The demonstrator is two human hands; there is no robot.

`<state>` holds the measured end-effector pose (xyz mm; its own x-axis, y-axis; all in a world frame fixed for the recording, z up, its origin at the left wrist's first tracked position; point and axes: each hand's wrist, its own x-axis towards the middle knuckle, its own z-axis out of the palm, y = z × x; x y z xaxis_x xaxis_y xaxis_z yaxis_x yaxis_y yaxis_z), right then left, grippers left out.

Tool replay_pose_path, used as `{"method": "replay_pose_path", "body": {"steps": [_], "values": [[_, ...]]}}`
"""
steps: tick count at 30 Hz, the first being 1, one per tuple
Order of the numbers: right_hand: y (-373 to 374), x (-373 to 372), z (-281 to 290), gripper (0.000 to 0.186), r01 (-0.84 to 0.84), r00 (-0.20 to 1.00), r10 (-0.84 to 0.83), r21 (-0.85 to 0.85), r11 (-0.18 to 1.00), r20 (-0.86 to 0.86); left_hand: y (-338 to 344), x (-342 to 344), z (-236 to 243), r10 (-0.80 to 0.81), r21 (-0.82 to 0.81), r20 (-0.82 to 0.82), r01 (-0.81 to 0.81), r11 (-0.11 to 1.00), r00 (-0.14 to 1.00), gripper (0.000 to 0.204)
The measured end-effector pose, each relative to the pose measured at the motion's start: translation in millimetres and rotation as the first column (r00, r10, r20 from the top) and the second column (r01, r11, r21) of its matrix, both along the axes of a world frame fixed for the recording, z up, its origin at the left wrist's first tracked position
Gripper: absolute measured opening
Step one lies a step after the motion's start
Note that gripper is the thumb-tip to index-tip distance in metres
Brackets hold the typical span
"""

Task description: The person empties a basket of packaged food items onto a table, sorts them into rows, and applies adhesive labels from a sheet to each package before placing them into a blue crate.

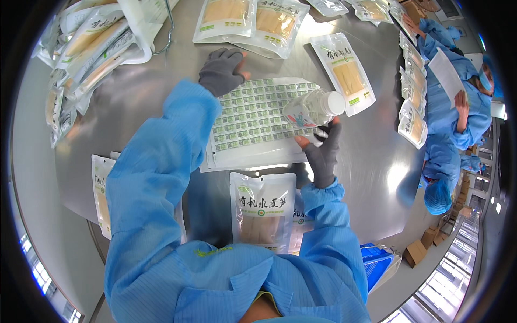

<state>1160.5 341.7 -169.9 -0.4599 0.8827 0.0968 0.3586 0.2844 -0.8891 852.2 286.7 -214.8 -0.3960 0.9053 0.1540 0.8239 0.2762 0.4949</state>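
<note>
A sheet of small green labels (245, 125) lies on white backing on the metal table in front of me. At its upper left corner rests my left hand (222, 71) in a grey fingerless glove, thumb and fingers apart, holding nothing. A clear bottle (301, 112) with a white cap is on the sheet's right part; I cannot tell whether it stands or lies. Just below the bottle, by the sheet's right edge, is my right hand (324, 159), gloved alike. Its thumb and fingers are spread, with no grip on the bottle visible. A filled white pouch (349, 75) lies beyond it.
Further pouches (223, 20) lie at the table's far edge. A white basket (141, 37) packed with pouches is at far left. Another pouch (263, 207) is close to my chest. On the right, pouches (413, 121) line the edge by co-workers in blue, one holding paper (446, 71).
</note>
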Motion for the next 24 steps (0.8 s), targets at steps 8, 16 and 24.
{"method": "replay_pose_path", "body": {"steps": [8, 16, 24], "values": [[24, -39, -25, 0.084, 0.015, 0.975, -0.041, -0.117, 0.993, -0.218, -46, 32, 0, -0.047, -0.087, -0.093, 0.039, 0.995, 0.995, 0.074], [58, -25, -11, 0.077, 0.151, 0.956, -0.169, -0.093, 0.984, -0.241, -43, 39, -1, -0.015, -0.138, -0.077, 0.005, 0.990, 0.997, 0.075], [18, -21, -6, 0.061, 0.405, 0.909, -0.404, -0.014, 0.914, -0.101, -26, 31, 5, 0.010, -0.081, 0.077, -0.004, 0.997, 0.997, 0.047]]}}
